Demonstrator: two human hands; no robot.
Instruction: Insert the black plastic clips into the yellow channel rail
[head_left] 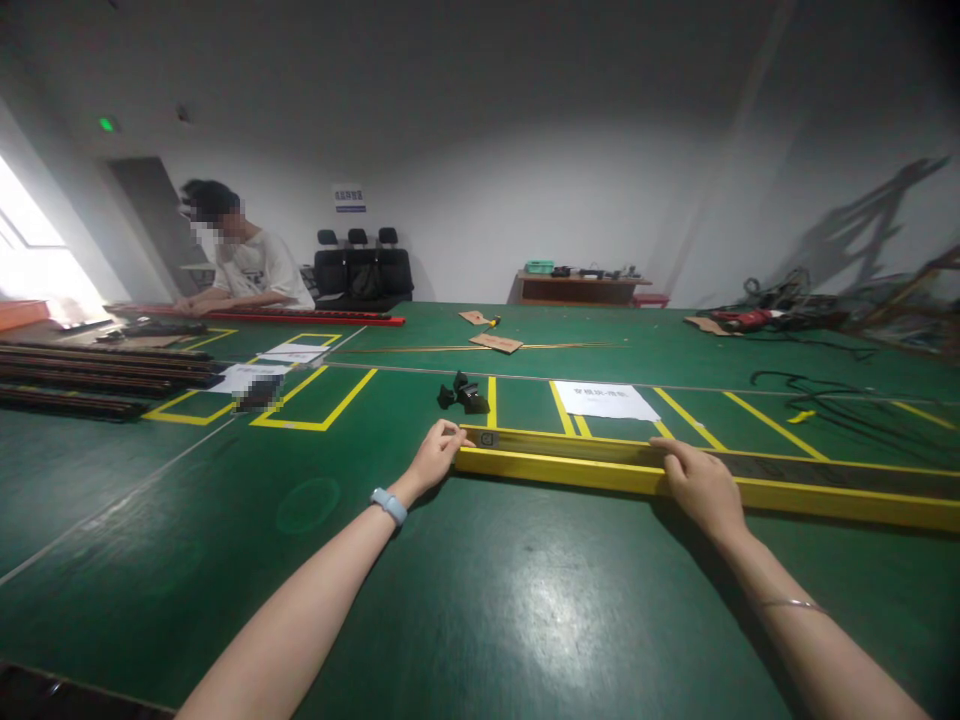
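A long yellow channel-shaped rail [562,472] lies across the green table, its open side up and its right end running out of view. At the rail's left end, my left hand [435,458] is closed, with thumb and fingertips pinching the end. Further right, my right hand [701,490] straddles the rail. Its fingers reach over to the far wall while the palm side rests against the near wall. Dark strips show inside the channel, partly hidden behind my right hand. Just beyond the left end sits a small cluster of black parts [463,394].
White paper sheets [609,401] and yellow tape lines mark the green table [360,600]. Dark rails [97,375] are stacked at left. A co-worker [251,265] leans over a red rail [330,318] at the far left. Black cables [832,390] and a red power tool [750,319] lie right.
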